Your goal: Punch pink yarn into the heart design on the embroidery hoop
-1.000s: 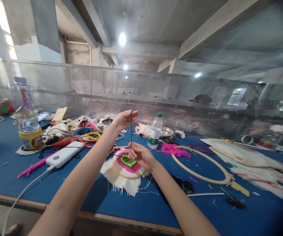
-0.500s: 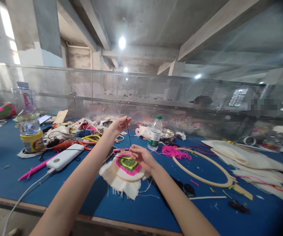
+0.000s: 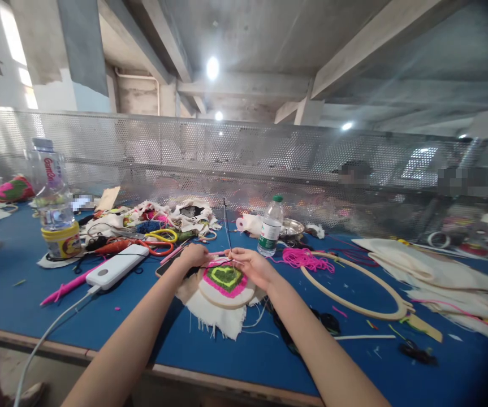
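Blue surface (image 3: 244, 350) under a perforated metal screen, strewn with yarn and hoops. At frame centre, small embroidery hoop (image 3: 225, 282) with pink-and-green stitching, lying flat. Left hand (image 3: 193, 257) curled on its left rim; right hand (image 3: 253, 265) pinching dark thread (image 3: 227, 226), fingers closed. Large empty hoop (image 3: 356, 285) at right.

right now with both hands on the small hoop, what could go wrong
The dark needle sticks up just beyond the right hand, so it might prick a fingertip. Its dark thread looks taut across the embroidery hoop; a hard pull could pucker the pink and green stitching. The left hand sits beside a phone and loose yarn, which could snag the thread.
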Available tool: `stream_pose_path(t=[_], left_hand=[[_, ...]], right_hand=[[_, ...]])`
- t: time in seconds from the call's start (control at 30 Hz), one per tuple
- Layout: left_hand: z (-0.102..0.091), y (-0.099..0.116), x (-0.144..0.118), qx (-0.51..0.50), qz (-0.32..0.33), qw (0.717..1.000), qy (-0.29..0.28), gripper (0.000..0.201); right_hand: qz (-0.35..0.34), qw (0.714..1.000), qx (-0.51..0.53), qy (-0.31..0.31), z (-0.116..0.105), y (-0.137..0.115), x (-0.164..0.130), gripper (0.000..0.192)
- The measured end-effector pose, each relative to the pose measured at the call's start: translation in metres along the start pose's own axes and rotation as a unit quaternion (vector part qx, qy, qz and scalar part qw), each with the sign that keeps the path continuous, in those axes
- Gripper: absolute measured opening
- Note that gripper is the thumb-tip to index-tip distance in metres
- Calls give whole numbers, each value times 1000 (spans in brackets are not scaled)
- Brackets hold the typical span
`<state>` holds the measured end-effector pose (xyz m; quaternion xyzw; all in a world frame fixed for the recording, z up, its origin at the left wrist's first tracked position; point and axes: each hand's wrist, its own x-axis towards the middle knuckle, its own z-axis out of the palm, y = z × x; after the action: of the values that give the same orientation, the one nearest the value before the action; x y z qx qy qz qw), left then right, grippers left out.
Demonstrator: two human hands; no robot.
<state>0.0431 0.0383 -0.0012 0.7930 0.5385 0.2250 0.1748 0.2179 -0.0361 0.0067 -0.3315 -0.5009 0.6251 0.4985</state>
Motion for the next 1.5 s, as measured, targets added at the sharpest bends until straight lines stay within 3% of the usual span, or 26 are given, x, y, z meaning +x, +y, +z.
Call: stream_pose_path(t=[0.23,0.4,0.47,0.6,0.7,0.8,1.1,1.17,1.27,1.37,1.5], left_hand=[[-2,7,0,-30,-42,996,72,11],[-19,1,7,-209,-74,973,69,20],[-27,0,7,-328,-79,940,45,22],[-34,2,6,-592,-96,800,7,16],[-32,4,7,-630,-83,772,5,11],[-28,6,6,-622,-61,781,-18,9],[-20,7,6,-525,-24,850,-48,17],[-17,9,7,-437,-31,898,-29,14],[-10,14,4,-170,-28,983,57,12],[0,19,-2,87,1,992,93,14],[8,21,-6,163,18,984,65,16]], right_hand=[[20,998,20,48,-4,-2,-1,4],[26,999,14,32,-4,-5,-4,3],[36,999,12,22,-3,-4,-5,5],[38,999,5,9,1,-3,-6,9],[18,1000,7,-1,3,-4,-7,10],[3,1000,-1,-3,5,-5,-7,12],[-27,999,-3,21,0,-2,-5,12],[-39,999,0,34,-1,-3,-5,11],[-39,998,-3,47,-3,-6,-6,11],[-13,998,-15,52,-3,-6,-6,12],[-10,999,-23,47,-3,-3,-6,12]])
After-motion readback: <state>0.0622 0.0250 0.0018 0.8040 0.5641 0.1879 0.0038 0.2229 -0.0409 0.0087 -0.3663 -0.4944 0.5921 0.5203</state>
